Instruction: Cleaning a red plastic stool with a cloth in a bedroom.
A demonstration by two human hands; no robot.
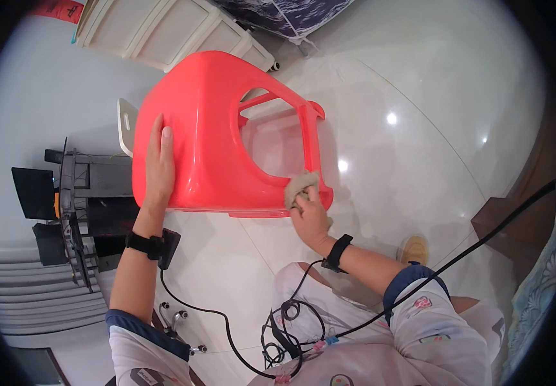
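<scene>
A red plastic stool (215, 140) is in front of me, its seat towards the left of the picture and its legs pointing right. A large rounded opening in its side shows the floor tiles through it. My left hand (161, 166) lies on the seat with its fingers extended, touching the red surface. My right hand (312, 219) grips a bunched beige cloth (301, 186) and presses it against the stool's near leg, close to the foot. Part of the cloth is hidden behind the fingers. A black strap with a cable sits on each wrist.
Beige plastic drawers (162, 29) on castors stand beyond the stool. A desk (102, 176) with monitors is at the left, near a castor chair base (174, 318). A black cable (490, 234) crosses over my right sleeve; more cable (290, 323) coils at my lap. Brown furniture (500, 227) is at right.
</scene>
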